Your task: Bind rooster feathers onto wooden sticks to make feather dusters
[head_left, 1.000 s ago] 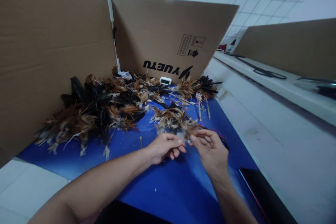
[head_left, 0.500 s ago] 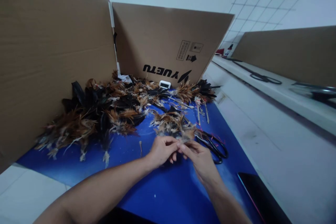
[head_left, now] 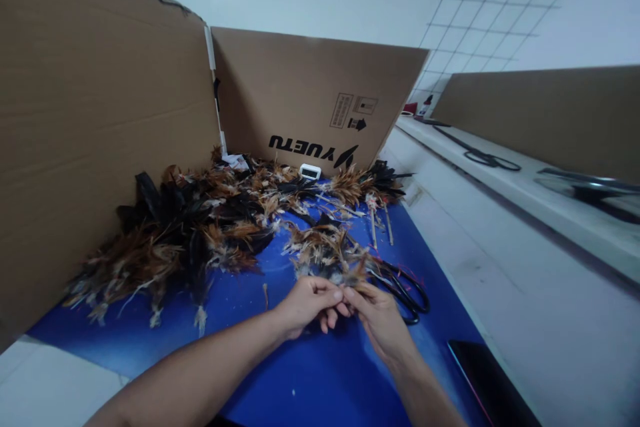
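While both forearms reach forward over the blue mat [head_left: 310, 373], my left hand [head_left: 307, 303] and right hand [head_left: 383, 320] meet fingertip to fingertip at its middle, each pinching the near end of a small feather bundle [head_left: 325, 255]. My left hand curls with the thumb on top and fingers tucked under; my right hand lies palm down, its fingers bent toward the left. The bundle — brown, tan and pale — fans away from my hands, lying on the mat.

Black scissors [head_left: 407, 290] lie just beside my right hand, on its far right side. A big heap of feathers [head_left: 185, 227] spreads along the left and back of the mat, against the cardboard walls [head_left: 100, 127] — these close in the left and far sides. Two thin sticks [head_left: 380, 223] lie beyond the scissors. A dark phone [head_left: 487, 380] rests at the mat's near right corner, and the white counter [head_left: 500, 260] runs off to the right.
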`<state>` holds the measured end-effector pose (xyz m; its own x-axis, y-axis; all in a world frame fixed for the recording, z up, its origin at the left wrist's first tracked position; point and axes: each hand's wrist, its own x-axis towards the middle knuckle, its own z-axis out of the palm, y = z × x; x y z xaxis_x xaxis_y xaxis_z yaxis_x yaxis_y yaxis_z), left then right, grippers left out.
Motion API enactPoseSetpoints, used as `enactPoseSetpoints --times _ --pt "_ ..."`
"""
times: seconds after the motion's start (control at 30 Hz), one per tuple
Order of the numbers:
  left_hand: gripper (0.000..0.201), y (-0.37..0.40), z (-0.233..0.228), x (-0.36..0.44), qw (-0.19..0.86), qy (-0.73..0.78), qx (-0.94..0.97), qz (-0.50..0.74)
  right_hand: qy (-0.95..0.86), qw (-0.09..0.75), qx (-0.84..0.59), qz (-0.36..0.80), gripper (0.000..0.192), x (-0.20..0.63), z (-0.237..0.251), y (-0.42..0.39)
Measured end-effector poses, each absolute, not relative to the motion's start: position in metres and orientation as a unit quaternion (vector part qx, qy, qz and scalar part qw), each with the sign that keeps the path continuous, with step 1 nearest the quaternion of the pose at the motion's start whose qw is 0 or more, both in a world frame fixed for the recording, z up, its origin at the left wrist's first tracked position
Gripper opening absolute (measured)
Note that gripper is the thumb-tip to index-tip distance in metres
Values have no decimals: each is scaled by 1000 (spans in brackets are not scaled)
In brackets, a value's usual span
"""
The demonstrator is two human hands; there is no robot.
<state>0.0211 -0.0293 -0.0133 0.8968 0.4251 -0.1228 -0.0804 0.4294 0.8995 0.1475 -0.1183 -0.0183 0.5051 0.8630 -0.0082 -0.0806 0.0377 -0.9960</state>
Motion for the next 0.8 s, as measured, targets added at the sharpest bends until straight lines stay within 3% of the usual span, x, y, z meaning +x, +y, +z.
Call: enactPoseSetpoints --times 0.5,0.67,0.8 --pt "37 -19 -14 18 841 176 508 67 -391 603 -575 391 21 155 -25 -118" --pt "33 -9 -4 19 829 205 498 152 -352 620 -597 368 26 157 -21 -118" --pt "30 8 8 16 806 234 473 267 -354 583 -671 291 26 164 -19 -117"
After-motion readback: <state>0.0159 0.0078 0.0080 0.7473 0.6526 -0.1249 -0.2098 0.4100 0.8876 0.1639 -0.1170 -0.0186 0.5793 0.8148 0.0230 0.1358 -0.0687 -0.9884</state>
